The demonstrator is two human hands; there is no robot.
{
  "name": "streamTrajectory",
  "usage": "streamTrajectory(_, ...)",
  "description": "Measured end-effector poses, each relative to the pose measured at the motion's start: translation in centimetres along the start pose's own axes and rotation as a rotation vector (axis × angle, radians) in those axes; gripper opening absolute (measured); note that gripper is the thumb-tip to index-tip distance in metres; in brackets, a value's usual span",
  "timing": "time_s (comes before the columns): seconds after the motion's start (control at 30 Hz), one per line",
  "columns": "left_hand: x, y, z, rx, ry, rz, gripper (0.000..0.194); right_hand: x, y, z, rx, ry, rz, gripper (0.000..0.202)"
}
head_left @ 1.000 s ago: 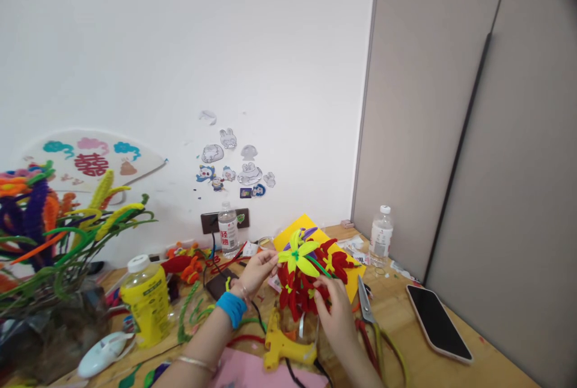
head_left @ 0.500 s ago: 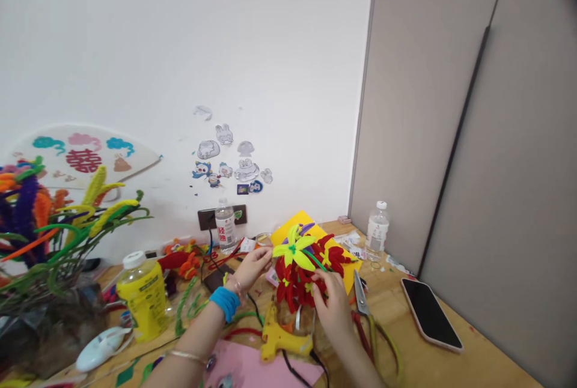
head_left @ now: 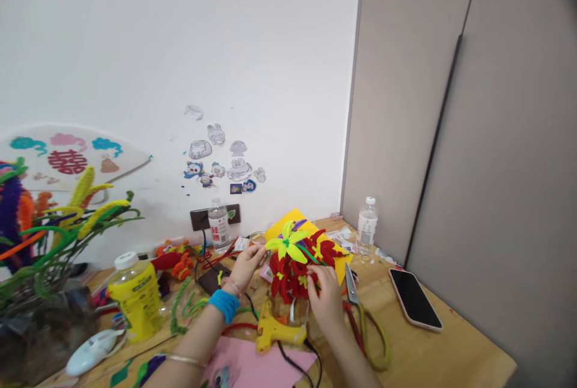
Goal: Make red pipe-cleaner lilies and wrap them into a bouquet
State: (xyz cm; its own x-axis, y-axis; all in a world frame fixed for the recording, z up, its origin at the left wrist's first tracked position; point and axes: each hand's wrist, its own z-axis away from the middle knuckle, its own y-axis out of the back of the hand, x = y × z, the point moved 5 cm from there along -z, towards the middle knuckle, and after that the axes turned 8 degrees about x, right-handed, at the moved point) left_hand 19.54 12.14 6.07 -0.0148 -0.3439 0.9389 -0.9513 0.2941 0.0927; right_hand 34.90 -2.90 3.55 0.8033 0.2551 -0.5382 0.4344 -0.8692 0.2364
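A bouquet of fuzzy pipe-cleaner flowers stands at the table's middle. Its yellow-green flower (head_left: 287, 243) faces me above several red flowers (head_left: 280, 277), with a purple petal (head_left: 298, 226) behind. My left hand (head_left: 247, 265) is closed, thumb and fingertips pinching the tip of the yellow-green flower's left petal. At the bouquet's right side, my right hand (head_left: 327, 296) has its fingers curled in against a red flower's petals; the exact contact is partly hidden. A green stem (head_left: 310, 253) runs just above those fingers. Below the flowers lies a yellow hot glue gun (head_left: 277, 331).
Scissors (head_left: 356, 292) and a phone (head_left: 415, 299) lie on the right. Two clear bottles (head_left: 367, 226) stand toward the wall. On the left are a yellow-labelled bottle (head_left: 137, 298), a white mouse-shaped object (head_left: 92, 352) and more pipe-cleaner flowers (head_left: 85, 214). Pink paper (head_left: 252, 361) lies in front.
The view has turned slightly right, so everything sits further left. My left hand stays at the yellow-green petal. My right hand's fingers have curled in closer against the red flowers.
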Motion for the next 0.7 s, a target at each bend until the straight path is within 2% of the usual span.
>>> streamTrajectory(0.27, 0.5, -0.2, 0.1, 0.101, -0.074, -0.091, 0.037, -0.3, 0.1, 0.0, 0.011, 0.057, 0.018, 0.02)
streamTrajectory(0.43, 0.6, -0.4, 0.2, 0.087, -0.082, -0.169, 0.039, -0.5, 0.6, -0.1, 0.072, 0.074, 0.022, 0.017)
streamTrajectory(0.5, 1.2, 0.0, 0.6, 0.084, -0.088, -0.2, 0.042, -1.2, 1.5, -0.6, 0.132, 0.057, 0.002, 0.016)
streamTrajectory(0.6, 2.6, 1.6, 2.2, 0.101, -0.087, -0.258, 0.043, -3.6, 4.1, -1.8, 0.215, 0.0, -0.129, 0.019)
streamTrajectory(0.67, 3.4, 3.1, 4.1, 0.115, -0.079, -0.298, 0.04, -5.9, 6.2, -2.1, 0.177, -0.024, -0.319, 0.022)
streamTrajectory(0.7, 3.7, 3.8, 5.2, 0.119, -0.074, -0.313, 0.038, -7.3, 7.3, -1.8, 0.092, 0.006, -0.435, 0.025)
